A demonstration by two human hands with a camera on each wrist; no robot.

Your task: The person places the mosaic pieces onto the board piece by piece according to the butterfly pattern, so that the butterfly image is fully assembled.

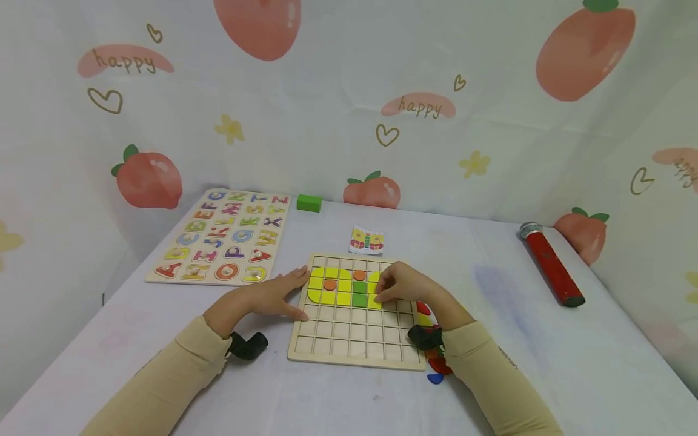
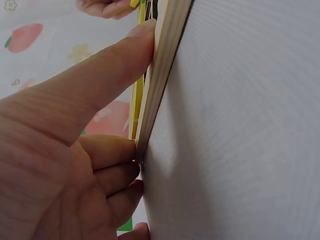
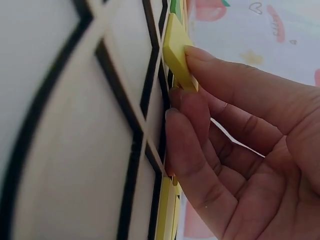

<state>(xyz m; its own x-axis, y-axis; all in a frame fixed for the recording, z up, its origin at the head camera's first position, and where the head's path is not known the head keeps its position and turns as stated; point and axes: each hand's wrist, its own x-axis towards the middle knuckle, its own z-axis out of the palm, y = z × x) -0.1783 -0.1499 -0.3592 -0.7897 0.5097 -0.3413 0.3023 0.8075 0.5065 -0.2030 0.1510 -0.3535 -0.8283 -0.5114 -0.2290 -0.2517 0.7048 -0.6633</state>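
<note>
A wooden grid board [image 1: 342, 349] lies on the table, its upper squares filled with yellow, green and orange pieces. My left hand [image 1: 274, 295] rests against the board's left edge; in the left wrist view its thumb [image 2: 112, 67] and fingers touch the wooden rim. Over the upper right of the pattern, my right hand [image 1: 405, 283] pinches a yellow tile [image 3: 176, 52] between thumb and fingers, and the tile stands tilted at the grid. Two green squares [image 1: 359, 293] sit just left of that hand. An orange disc [image 1: 329, 284] lies among the yellow pieces.
Behind the board is a card [image 1: 366, 240] with a butterfly pattern. Loose coloured pieces [image 1: 439, 366] lie by the board's right side, partly under the right wrist. An alphabet board [image 1: 218, 239], a green block [image 1: 309, 203] and a red microphone [image 1: 553, 266] stand farther out.
</note>
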